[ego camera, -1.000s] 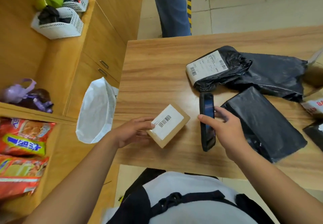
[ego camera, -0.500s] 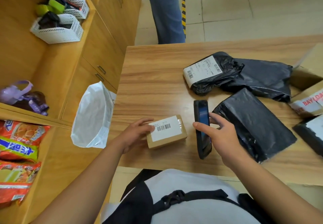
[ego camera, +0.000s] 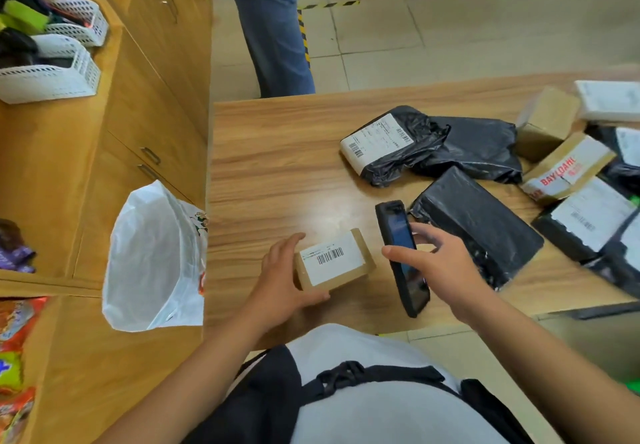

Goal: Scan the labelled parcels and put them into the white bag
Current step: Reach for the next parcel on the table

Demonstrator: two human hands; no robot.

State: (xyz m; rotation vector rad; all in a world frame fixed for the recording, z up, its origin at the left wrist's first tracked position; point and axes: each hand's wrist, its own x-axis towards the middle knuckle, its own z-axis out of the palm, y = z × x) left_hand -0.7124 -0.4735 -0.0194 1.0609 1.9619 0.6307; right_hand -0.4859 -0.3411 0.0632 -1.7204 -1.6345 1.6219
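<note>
A small brown cardboard box [ego camera: 360, 253] with a white barcode label lies flat on the wooden table [ego camera: 277, 166], and my left hand [ego camera: 282, 281] grips its left end. My right hand [ego camera: 440, 267] holds a black handheld scanner [ego camera: 400, 253] just right of the box, screen up. The white bag [ego camera: 152, 263] hangs open at the table's left edge. A black poly parcel with a white label [ego camera: 398, 145] and an unlabelled-side black parcel [ego camera: 481, 225] lie beyond the scanner.
More boxes and black parcels [ego camera: 585, 180] are piled at the table's right. A person in jeans [ego camera: 273, 28] stands past the far edge. Wooden cabinets and a shelf with white baskets [ego camera: 52, 73] and snack packets [ego camera: 14, 339] fill the left.
The box has been turned from tilted to lying flat, label up, with my left hand now wrapped around its end. The camera has tipped up, revealing more parcels at the right.
</note>
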